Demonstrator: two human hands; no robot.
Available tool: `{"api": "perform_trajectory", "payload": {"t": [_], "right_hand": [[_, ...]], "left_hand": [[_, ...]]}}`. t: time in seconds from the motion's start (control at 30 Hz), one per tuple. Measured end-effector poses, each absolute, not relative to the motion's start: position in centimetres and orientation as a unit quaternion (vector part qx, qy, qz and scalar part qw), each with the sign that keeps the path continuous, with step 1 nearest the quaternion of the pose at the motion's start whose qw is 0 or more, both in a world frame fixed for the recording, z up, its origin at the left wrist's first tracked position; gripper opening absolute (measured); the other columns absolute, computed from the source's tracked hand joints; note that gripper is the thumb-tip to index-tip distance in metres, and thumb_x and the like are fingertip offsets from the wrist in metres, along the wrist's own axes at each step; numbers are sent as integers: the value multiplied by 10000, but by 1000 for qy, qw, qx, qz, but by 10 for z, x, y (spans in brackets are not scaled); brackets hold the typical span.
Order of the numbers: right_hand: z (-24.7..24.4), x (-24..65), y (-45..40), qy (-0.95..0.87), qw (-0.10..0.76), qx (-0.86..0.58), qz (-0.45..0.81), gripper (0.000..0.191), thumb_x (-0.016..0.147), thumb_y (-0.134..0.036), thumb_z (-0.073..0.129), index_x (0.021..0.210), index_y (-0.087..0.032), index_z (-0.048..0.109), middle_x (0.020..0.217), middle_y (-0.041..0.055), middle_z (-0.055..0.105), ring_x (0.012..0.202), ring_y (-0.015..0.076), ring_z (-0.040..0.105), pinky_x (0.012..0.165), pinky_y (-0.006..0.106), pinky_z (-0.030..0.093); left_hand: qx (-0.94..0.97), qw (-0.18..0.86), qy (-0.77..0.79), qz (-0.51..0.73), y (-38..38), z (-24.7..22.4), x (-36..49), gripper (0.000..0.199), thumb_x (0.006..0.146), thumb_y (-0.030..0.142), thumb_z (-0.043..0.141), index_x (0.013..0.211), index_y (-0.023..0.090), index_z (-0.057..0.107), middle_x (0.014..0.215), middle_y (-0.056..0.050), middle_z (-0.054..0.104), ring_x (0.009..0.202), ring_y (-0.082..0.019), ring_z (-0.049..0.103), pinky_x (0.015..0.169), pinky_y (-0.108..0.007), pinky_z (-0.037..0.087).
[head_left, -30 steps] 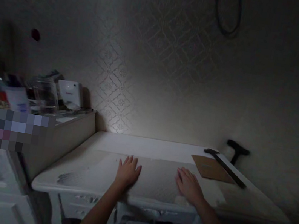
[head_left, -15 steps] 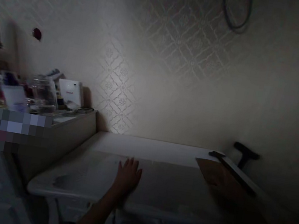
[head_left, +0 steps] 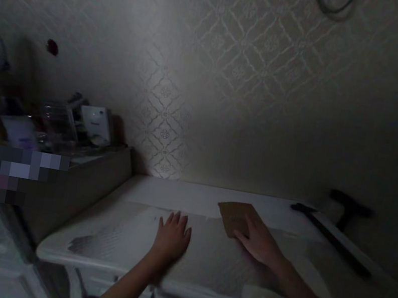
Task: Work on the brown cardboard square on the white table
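My left hand (head_left: pixel 172 238) lies on the pale tabletop (head_left: pixel 125 223), fingers spread, holding nothing. To its right, my right hand (head_left: pixel 262 242) has hold of a flat brown paper sheet (head_left: pixel 235 216) with faint print on it. One finger reaches over the sheet and the thumb is at its near edge. The rest of the fingers are hidden under the hand. The sheet is over the table's middle right; whether it touches the surface is hard to tell in the dim light.
Along the right edge lies a long black bar (head_left: pixel 336 243), with a black T-shaped object (head_left: pixel 351 207) beyond it. A cluttered raised cabinet (head_left: pixel 98 178) at left carries a white box (head_left: pixel 96 122) and a clear container (head_left: pixel 59 120). A patterned wall (head_left: pixel 230 98) stands behind.
My right hand and the brown sheet have moved left, out of the dark right side toward the table's middle. My left hand has stayed nearly in place. The view has shifted slightly.
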State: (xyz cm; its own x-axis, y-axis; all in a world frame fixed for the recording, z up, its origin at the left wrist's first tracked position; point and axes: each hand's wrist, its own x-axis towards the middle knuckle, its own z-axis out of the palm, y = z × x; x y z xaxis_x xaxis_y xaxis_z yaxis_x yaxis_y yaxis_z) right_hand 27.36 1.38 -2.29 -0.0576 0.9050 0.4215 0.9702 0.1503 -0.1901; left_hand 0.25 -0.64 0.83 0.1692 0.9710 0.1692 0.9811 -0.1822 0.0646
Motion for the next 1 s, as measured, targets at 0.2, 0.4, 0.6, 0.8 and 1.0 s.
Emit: {"api": "perform_trajectory", "payload": {"t": [0.2, 0.4, 0.6, 0.8, 1.0], "right_hand": [[8, 182, 27, -782, 180, -597, -23, 704, 812, -533, 483, 1325, -55, 422, 1251, 229, 514, 1179, 338, 439, 979, 421, 319], [5, 181, 58, -813, 219, -540, 12, 714, 784, -548, 520, 1370, -164, 382, 1327, 134, 470, 1229, 273, 391, 1013, 387, 292], [-16, 191, 67, -813, 247, -525, 53, 784, 767, -592, 510, 1403, -171, 328, 1427, 114, 365, 1308, 264, 301, 1077, 419, 200], [-16, 190, 69, -807, 243, -534, 66, 788, 764, -610, 507, 1384, -146, 364, 1405, 125, 399, 1295, 266, 330, 1076, 410, 217], [-13, 189, 68, -797, 248, -546, 75, 814, 753, -642, 500, 1382, -142, 372, 1393, 140, 410, 1300, 285, 323, 1075, 444, 217]], "left_hand": [[-761, 28, -642, -86, -5, 7, 2, 496, 909, 393, 279, 1331, 169, 413, 1430, -124, 366, 1327, -293, 293, 1059, -546, 229], [-760, 22, -643, -96, -5, 4, 0, 497, 902, 380, 295, 1344, 178, 402, 1429, -110, 370, 1321, -295, 301, 1061, -563, 219], [-750, -13, -645, -144, 7, 8, -2, 473, 889, 374, 365, 1343, 244, 393, 1407, -74, 408, 1292, -251, 358, 1061, -523, 248], [-766, -35, -615, -181, 47, 16, 8, 379, 860, 323, 432, 1187, 199, 581, 1173, -71, 614, 1076, -191, 557, 959, -298, 389], [-760, -93, -625, -151, 78, 23, 8, 301, 820, 295, 487, 1015, 178, 684, 1022, -82, 677, 948, -203, 603, 839, -271, 432]]}}
